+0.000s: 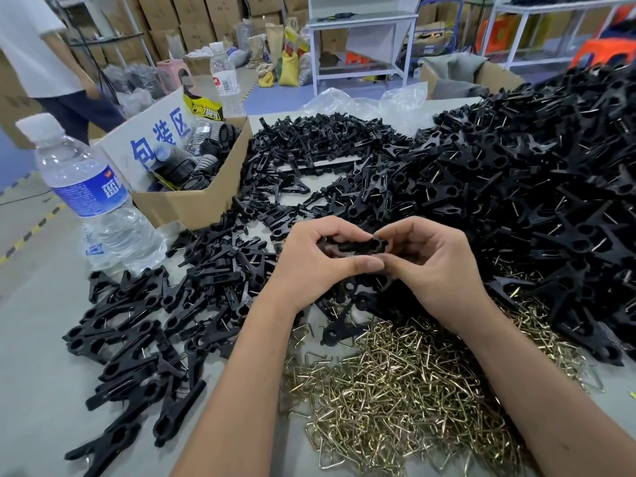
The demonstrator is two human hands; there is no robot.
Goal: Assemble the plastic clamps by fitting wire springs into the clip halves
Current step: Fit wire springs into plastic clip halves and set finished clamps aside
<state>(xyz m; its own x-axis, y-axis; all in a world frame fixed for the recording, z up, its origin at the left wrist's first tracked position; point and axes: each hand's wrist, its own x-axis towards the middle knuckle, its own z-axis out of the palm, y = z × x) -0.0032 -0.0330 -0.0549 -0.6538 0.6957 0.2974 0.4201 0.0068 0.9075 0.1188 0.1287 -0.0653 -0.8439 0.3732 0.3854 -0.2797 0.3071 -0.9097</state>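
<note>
Both hands up over the middle of the grey table [41, 325], sharing one black plastic clamp piece [354, 245]. Left hand [316, 263] curled round its left end, thumb stretched along underneath, fingers arched over the top. Right hand [433, 266] pinching the right end, fingertips bent inward onto the round hinge part. Held lengthwise, roughly level, just above the scattered parts. Whether a spring already sits in it, impossible to tell behind the fingers.

Directly under the forearms, a loose heap of brass-coloured bent wire springs [395, 390], far too many to count, well into the hundreds. To the left, a spread of black plastic clamps lying closed [137, 342], dozens at least, some showing a wire. Beyond the hands, a flatter scatter of black plastic clip halves [309, 139], again too many to count. To the right, a tall mound of black clamps splayed open with wire ends sticking out [550, 173], easily the biggest pile of the four.

Two clear plastic water bottles: the near one with a blue label [89, 194] at the table's left edge, the far one with a white label [223, 80] behind the open brown cardboard box of black ribbed parts [196, 166]. One crumpled clear plastic bag [364, 105] at the far edge. One person in a white top [38, 46] standing at the upper left.
</note>
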